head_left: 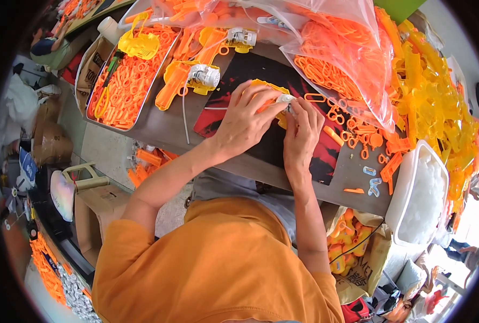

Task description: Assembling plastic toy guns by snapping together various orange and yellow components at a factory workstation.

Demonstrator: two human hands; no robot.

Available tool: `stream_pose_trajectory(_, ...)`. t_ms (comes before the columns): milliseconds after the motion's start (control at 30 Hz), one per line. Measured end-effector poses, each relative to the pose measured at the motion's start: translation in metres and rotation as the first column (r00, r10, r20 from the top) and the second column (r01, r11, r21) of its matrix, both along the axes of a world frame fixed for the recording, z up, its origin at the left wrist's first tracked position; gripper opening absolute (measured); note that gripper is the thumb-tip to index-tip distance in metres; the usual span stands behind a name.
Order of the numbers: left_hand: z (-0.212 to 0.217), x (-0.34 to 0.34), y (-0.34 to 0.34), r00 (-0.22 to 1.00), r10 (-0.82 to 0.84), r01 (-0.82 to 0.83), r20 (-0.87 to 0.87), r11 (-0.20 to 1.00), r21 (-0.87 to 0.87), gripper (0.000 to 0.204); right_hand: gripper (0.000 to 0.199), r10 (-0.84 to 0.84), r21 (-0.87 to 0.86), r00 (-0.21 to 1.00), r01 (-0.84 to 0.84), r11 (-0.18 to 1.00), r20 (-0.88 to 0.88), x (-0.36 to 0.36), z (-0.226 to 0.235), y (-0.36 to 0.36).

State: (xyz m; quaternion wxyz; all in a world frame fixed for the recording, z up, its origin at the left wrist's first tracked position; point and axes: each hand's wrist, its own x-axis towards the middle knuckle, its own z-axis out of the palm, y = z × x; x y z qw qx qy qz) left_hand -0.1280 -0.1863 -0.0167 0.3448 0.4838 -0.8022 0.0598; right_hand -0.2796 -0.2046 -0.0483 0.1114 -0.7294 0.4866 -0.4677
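Both hands meet over a black and red mat (239,81) on the grey table. My left hand (240,125) is closed, its fingertips at a small whitish plastic part (285,99). From the other side my right hand (303,132) pinches the same part between thumb and fingers. Beneath the fingers is a yellow toy gun shell (272,85) with some orange on it; the hands hide most of it. Left of the mat lie two toy guns, one nearer (174,86) and one farther (212,46), with orange grips, yellow bodies and whitish cylinders.
A tray of small orange parts (126,91) stands at the left. At the back right sits a transparent bag of orange parts (336,54), beside piled yellow shells (430,91). Loose orange rings (352,124) lie right of the mat. A white tub (420,199) stands at the right edge.
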Motion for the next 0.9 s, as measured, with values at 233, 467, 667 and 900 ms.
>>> stream_pose_trajectory(233, -0.010, 0.004, -0.015, 0.990, -0.046, 0.060, 0.134, 0.993, -0.106, 0.024, 0.035, 0.029, -0.043, 0.999, -0.028, 0.999, 0.016, 0.004, -0.004, 0.003)
stream_pose_trajectory(467, -0.009, 0.030, -0.003, 0.987, 0.062, -0.062, -0.150, 0.998, 0.000, 0.022, 0.034, 0.019, 0.028, 1.000, -0.018, 0.999, -0.012, 0.005, -0.003, 0.002)
stream_pose_trajectory(667, -0.001, 0.030, 0.007, 0.986, 0.121, -0.119, -0.118, 0.992, 0.028, 0.020, 0.036, -0.020, -0.046, 0.991, 0.014, 0.999, -0.135, 0.006, 0.008, -0.007)
stream_pose_trajectory(900, -0.003, 0.031, -0.014, 0.979, 0.119, -0.141, 0.168, 0.982, 0.129, 0.053, 0.025, 0.027, -0.067, 0.979, -0.041, 0.997, -0.200, 0.044, 0.007, -0.076)
